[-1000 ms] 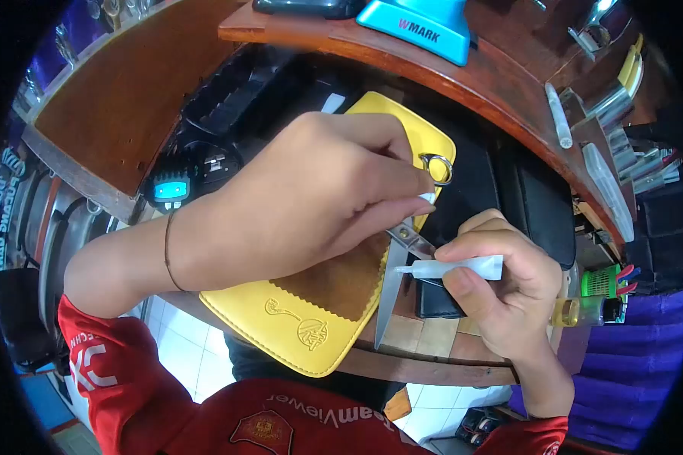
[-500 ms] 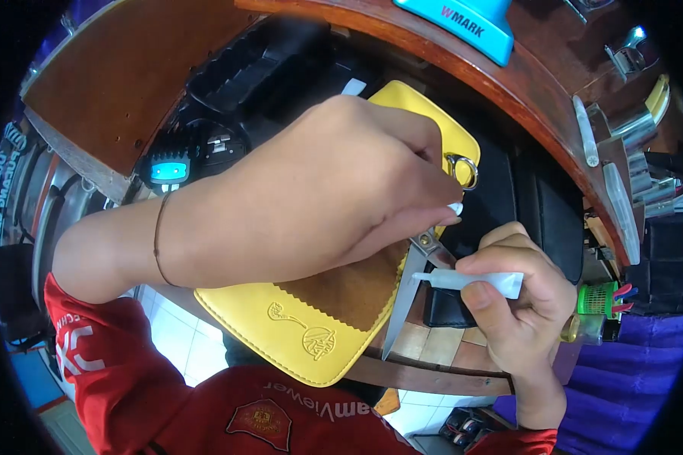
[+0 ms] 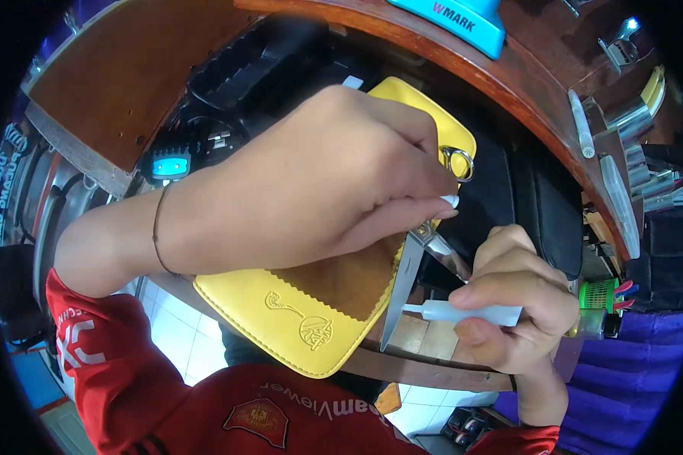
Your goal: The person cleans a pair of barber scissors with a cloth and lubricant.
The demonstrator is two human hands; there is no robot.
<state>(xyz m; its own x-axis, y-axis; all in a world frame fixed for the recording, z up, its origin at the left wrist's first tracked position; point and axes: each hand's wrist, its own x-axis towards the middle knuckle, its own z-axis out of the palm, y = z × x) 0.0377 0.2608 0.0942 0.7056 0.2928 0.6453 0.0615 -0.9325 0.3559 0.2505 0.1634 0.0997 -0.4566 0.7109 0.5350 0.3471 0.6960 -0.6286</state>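
Note:
My left hand (image 3: 387, 159) reaches across from the left, its fingers curled round a pair of metal scissors (image 3: 404, 284). Their blades stand apart, the long one pointing down toward me, and a finger ring shows beyond my knuckles. A small white piece (image 3: 451, 202) sticks out at my left thumb tip. Between the thumb and fingers of my right hand (image 3: 520, 292) is a small whitish squeeze tube (image 3: 470, 312), its thin nozzle right at the long blade. Below the left hand lies a yellow case (image 3: 281, 326) with an embossed design and a brown zigzag-edged cloth (image 3: 341, 284).
A curved wooden counter (image 3: 539, 98) arches behind, with a blue WMARK box (image 3: 455, 26) on it. Black cases (image 3: 546, 220) lie beyond my hands. A hair clipper (image 3: 171, 163) stands at left, and a green basket (image 3: 599, 298) at right.
The tube in my right hand has moved down along the long blade, nearer its tip. More of the other blade shows. My left hand stays almost in place on the scissors.

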